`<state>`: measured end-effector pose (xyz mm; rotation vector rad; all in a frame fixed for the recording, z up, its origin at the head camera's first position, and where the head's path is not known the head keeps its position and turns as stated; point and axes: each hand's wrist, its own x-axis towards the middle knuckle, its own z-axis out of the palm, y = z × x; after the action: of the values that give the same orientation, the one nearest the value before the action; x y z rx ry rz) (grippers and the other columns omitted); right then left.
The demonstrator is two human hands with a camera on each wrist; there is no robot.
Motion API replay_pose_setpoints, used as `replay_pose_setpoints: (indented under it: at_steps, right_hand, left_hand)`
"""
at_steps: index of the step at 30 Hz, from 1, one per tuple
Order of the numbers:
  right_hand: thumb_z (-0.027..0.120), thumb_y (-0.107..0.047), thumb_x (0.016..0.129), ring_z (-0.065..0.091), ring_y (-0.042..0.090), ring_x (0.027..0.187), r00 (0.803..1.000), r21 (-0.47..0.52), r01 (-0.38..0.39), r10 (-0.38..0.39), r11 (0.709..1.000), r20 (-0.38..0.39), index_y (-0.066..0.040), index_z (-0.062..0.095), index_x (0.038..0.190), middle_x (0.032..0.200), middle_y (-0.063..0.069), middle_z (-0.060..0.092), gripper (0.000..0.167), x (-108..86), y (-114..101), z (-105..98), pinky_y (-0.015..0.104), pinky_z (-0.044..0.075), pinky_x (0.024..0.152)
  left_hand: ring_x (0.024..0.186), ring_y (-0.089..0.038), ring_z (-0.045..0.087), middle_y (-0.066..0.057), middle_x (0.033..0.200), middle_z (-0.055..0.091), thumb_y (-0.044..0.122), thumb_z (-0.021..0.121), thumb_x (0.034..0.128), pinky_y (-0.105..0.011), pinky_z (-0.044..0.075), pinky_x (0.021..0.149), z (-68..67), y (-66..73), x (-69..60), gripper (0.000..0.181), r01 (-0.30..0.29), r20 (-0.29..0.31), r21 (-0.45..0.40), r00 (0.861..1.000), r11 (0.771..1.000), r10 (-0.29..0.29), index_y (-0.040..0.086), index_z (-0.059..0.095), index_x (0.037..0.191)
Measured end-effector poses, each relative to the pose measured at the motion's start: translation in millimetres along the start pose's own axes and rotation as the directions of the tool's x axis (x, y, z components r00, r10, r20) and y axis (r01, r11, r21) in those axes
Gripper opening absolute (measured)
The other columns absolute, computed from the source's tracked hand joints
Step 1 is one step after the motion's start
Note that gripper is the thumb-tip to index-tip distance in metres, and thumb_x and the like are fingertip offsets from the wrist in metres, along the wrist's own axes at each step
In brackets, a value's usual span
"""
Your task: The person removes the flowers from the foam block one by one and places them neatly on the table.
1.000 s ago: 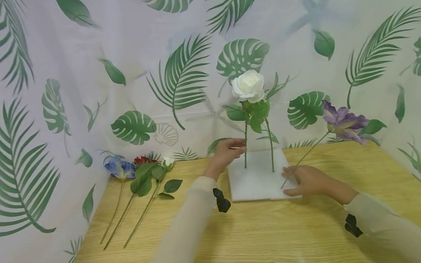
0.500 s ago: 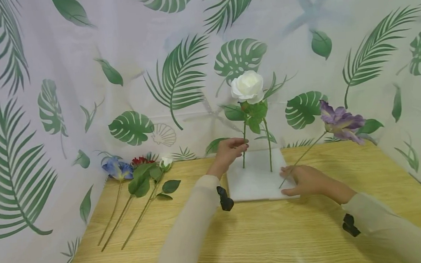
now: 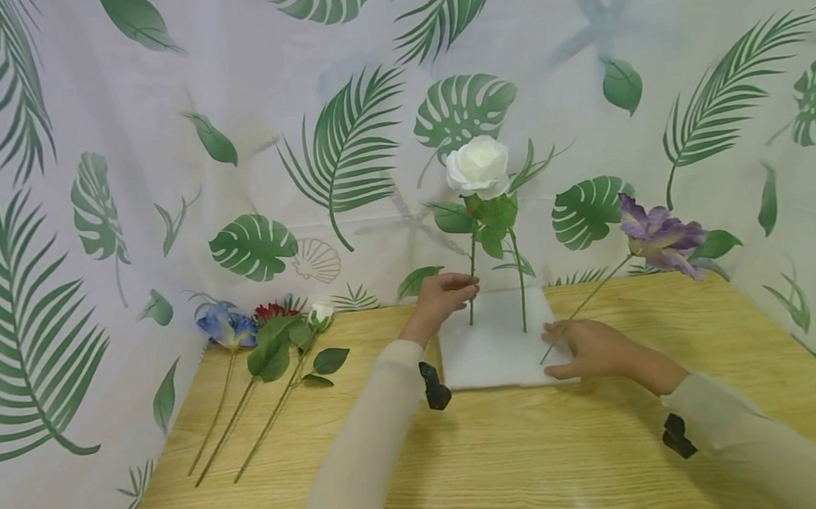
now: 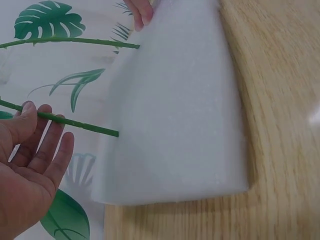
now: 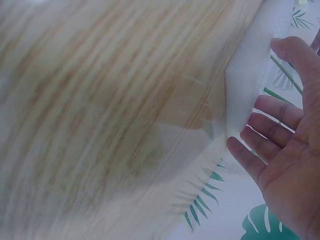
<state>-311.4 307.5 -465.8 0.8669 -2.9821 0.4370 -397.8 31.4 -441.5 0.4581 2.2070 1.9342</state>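
Note:
A white foam block (image 3: 491, 356) lies on the table with two green stems standing in it. My left hand (image 3: 441, 304) pinches the left stem (image 4: 80, 124) between thumb and fingers, above the foam. A white rose (image 3: 478, 167) tops the pair; leaves hide which stem bears it. My right hand (image 3: 591, 348) rests on the block's right edge, with extended fingers touching its side and the thumb by the front corner, as the right wrist view (image 5: 285, 140) also shows. A purple flower (image 3: 661, 236) leans right, its slanting stem meeting the foam beside that hand.
Left on the wooden table (image 3: 496, 455) lie a blue flower (image 3: 228, 326), a red flower (image 3: 274, 311) and a white rosebud (image 3: 322, 314), stems toward the front. A leaf-printed curtain (image 3: 355, 35) hangs behind and at the sides.
My left hand has shifted slightly on the left stem, now a little lower. My right hand stays at the foam edge. The head view has drifted slightly to the right.

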Motion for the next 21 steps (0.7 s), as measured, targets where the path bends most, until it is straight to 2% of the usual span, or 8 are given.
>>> replay_pose_setpoints:
  at_steps: [6,12,21]
  right_hand:
    - [0.077,-0.049,0.085,0.059,0.045,0.127,1.000,-0.002,-0.011,0.011,1.000,0.006,0.007,0.069,0.124,0.136,0.024,0.064,0.068,0.5,0.8,1.1,0.058,0.051,0.103]
    - [0.077,-0.049,0.086,0.059,0.044,0.128,1.000,-0.006,-0.010,0.010,1.000,0.008,0.006,0.069,0.125,0.136,0.024,0.063,0.069,0.6,0.4,0.2,0.057,0.051,0.103]
    - [0.077,-0.049,0.086,0.058,0.044,0.129,1.000,0.002,-0.027,0.027,1.000,0.014,0.006,0.069,0.125,0.137,0.024,0.063,0.068,0.4,-1.4,-0.9,0.057,0.051,0.103]
  left_hand:
    - [0.118,-0.033,0.068,-0.022,0.125,0.071,0.005,0.062,0.1010,-0.039,0.058,0.099,-0.8,-4.9,-3.6,0.025,0.002,0.006,0.005,1.000,1.000,-0.002,-0.004,0.069,0.124]
    - [0.116,-0.034,0.069,-0.022,0.123,0.071,0.005,0.063,0.1004,-0.040,0.058,0.099,-0.2,-5.8,-1.4,0.024,0.003,-0.004,-0.004,1.000,1.000,-0.003,-0.004,0.070,0.121]
    - [0.110,-0.037,0.071,-0.024,0.119,0.072,0.002,0.065,0.0983,-0.038,0.061,0.093,0.8,-5.6,0.4,0.021,-0.007,-0.054,-0.020,0.999,1.000,0.006,-0.007,0.071,0.117]
